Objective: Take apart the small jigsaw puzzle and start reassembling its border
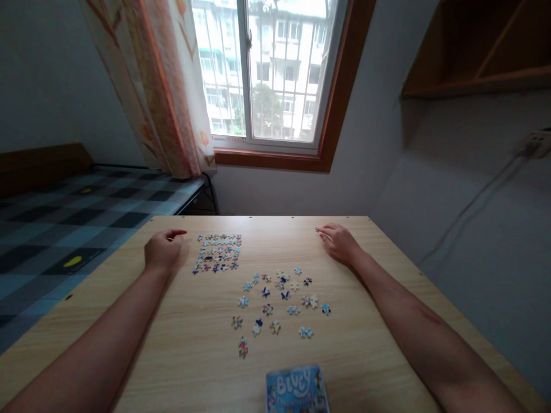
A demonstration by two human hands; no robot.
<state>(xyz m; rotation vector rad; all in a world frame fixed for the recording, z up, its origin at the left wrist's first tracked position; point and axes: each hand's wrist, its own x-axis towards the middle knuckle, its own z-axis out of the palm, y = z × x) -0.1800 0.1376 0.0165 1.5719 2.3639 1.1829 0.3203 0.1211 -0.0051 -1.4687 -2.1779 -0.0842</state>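
My left hand [163,249] rests at the left of the table, curled with its index finger pointing right; nothing shows in it. Just beyond that fingertip, jigsaw pieces [220,250] lie in several neat rows. At the far right, my right hand [338,243] pinches a small puzzle piece [317,230] between its fingertips, at or near the tabletop. Between my forearms, several loose puzzle pieces [267,310] are scattered, some touching or overlapping. A blue box [296,390] marked "Bluey" sits at the near edge of the view, partly cut off.
The light wooden table [185,344] reaches toward a wall under a barred window [282,74]. To the left stands a bed [51,229] with a checked cover, beside a patterned curtain [159,86]. A wooden shelf [477,80] and a cable [469,203] are on the right wall.
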